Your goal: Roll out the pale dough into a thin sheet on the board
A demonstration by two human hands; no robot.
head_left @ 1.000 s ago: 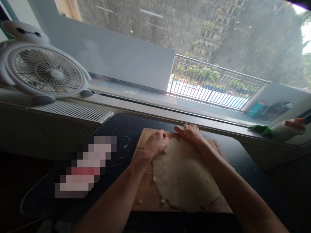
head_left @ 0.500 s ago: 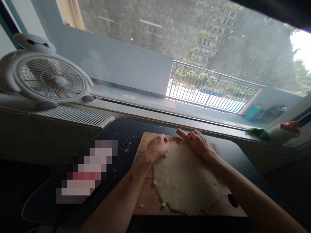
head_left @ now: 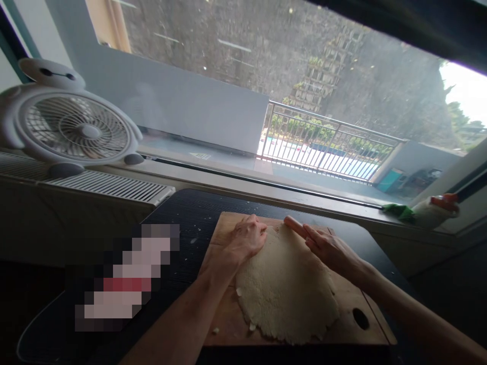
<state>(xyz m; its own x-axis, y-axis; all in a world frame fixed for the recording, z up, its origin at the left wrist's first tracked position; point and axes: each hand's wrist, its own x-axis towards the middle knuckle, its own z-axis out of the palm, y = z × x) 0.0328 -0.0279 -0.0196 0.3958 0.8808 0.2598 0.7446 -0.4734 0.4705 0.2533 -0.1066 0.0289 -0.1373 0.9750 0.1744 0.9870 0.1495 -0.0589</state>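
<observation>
A broad, flat sheet of pale dough (head_left: 287, 291) with a ragged edge lies on a wooden cutting board (head_left: 224, 324). At its far left edge is my left hand (head_left: 249, 234), fingers curled closed on the dough's rim; the fingertips are partly hidden. Over on the far right side, my right hand (head_left: 329, 248) is closed over a wooden rolling pin (head_left: 294, 225). One end of the pin sticks out past the fingers, and the rest is hidden under the hand. The pin slants along the dough's upper right edge.
The board rests on a dark table (head_left: 186, 243) dotted with white crumbs. A blurred-out item (head_left: 129, 276) lies at left. Behind are a white fan (head_left: 89, 132) on a radiator (head_left: 117, 185), a window sill, and a jar (head_left: 431, 210) beside green cloth-like material (head_left: 399, 211).
My right hand has shifted slightly nearer with its fingers lower on the rolling pin, exposing more of the pin's end. The left hand stays at the dough's edge. The whole view shifts slightly.
</observation>
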